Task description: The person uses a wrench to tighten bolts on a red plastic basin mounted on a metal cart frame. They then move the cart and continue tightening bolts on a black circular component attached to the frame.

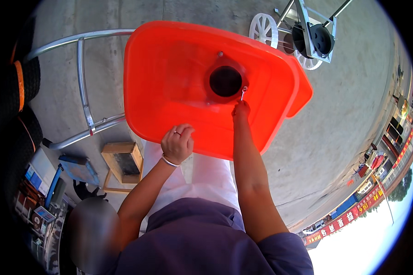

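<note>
A large red-orange plastic hopper (179, 87) with a rounded rim stands in front of me. Low in its inside is a round dark opening (226, 81), with small bolts beside it. My right hand (241, 110) reaches over the near rim, closed round a small silver wrench (243, 94). The wrench's ring end sits at the bolt (245, 88) right of the opening. My left hand (178, 144) hovers at the hopper's near rim with fingers curled together. Whatever those fingers may pinch is hidden.
A bent metal tube frame (81, 78) extends left from the hopper, near stacked tyres (23, 87). Beyond the hopper's far right stands a metal frame with a black fan-like part (322, 40) and white spoked wheels (263, 28). A wooden box (117, 158) lies on the floor left of my legs.
</note>
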Motion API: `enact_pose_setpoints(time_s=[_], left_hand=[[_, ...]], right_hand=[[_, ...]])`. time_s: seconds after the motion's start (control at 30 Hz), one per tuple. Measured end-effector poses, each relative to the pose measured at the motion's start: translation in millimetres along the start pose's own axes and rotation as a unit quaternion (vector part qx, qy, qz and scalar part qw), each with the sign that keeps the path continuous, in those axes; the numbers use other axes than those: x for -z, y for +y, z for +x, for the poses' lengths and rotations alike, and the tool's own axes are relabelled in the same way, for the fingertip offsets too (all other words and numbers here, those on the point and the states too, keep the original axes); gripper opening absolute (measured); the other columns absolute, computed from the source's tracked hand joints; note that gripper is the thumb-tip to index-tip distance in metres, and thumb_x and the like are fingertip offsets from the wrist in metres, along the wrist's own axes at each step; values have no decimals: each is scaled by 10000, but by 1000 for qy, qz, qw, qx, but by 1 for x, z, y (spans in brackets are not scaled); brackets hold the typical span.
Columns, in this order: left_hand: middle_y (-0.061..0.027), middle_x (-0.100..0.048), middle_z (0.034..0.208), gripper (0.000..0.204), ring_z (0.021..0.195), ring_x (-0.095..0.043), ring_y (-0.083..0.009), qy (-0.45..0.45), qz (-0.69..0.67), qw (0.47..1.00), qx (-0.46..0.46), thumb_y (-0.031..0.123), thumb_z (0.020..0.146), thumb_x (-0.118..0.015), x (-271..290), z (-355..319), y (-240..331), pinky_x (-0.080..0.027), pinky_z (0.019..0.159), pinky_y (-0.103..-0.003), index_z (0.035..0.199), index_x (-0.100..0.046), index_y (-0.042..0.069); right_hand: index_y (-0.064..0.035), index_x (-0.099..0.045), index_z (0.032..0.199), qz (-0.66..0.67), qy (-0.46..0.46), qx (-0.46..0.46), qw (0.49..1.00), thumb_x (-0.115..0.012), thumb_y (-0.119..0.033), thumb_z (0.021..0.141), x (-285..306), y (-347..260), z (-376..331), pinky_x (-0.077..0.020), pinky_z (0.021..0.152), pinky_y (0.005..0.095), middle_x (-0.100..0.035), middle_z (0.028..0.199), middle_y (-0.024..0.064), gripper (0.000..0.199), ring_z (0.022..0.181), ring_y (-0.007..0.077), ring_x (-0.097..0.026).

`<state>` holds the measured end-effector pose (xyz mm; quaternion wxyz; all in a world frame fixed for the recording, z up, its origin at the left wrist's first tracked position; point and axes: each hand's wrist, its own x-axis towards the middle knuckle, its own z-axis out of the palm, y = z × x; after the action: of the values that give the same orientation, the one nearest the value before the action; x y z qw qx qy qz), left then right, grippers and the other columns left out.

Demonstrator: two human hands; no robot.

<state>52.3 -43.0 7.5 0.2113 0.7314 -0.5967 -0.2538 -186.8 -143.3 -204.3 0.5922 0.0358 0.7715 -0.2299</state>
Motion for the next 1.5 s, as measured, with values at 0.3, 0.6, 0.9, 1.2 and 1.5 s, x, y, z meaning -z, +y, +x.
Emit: enact_pose_setpoints(time_s=[0.3,0.6,0.9,1.2,1.5], left_hand=[[-44,-618,885,161,713,-584,-247,1,8,1000,3,36,696,-549,-1,1,-2,-467,579,-340,843,-601,74],[-53,-617,875,163,714,-581,-260,-1,4,1000,2,37,704,-545,2,2,-1,-467,585,-343,851,-604,76],[-51,-627,884,169,709,-583,-258,-1,13,1000,-1,43,692,-537,-1,-1,-2,-470,591,-348,840,-608,78],[-70,-616,888,156,726,-585,-292,40,51,998,-11,50,695,-510,-5,-2,-3,-479,619,-373,833,-583,62],[-66,-601,879,120,741,-591,-270,52,82,995,-3,85,742,-522,-8,-8,-6,-474,605,-383,847,-578,88]], right_hand=[[-161,-486,850,295,-75,-134,943,-463,-208,918,-59,-8,-22,-416,574,324,-477,629,1,86,571,152,-465],[-152,-472,956,267,-24,-68,961,-413,-206,935,-78,-4,-21,-465,815,443,-584,771,44,83,852,253,-598],[-121,-393,906,563,22,-98,820,-317,-199,953,-132,-54,-27,-495,848,466,-599,814,93,118,866,290,-633],[-65,-485,942,312,-417,-77,850,-389,-223,980,-131,-40,-184,-478,902,429,-606,790,82,189,868,254,-617],[-35,-489,877,-241,-342,318,851,-579,-92,866,-9,-54,-300,-304,552,208,-422,704,-31,107,612,35,-348]])
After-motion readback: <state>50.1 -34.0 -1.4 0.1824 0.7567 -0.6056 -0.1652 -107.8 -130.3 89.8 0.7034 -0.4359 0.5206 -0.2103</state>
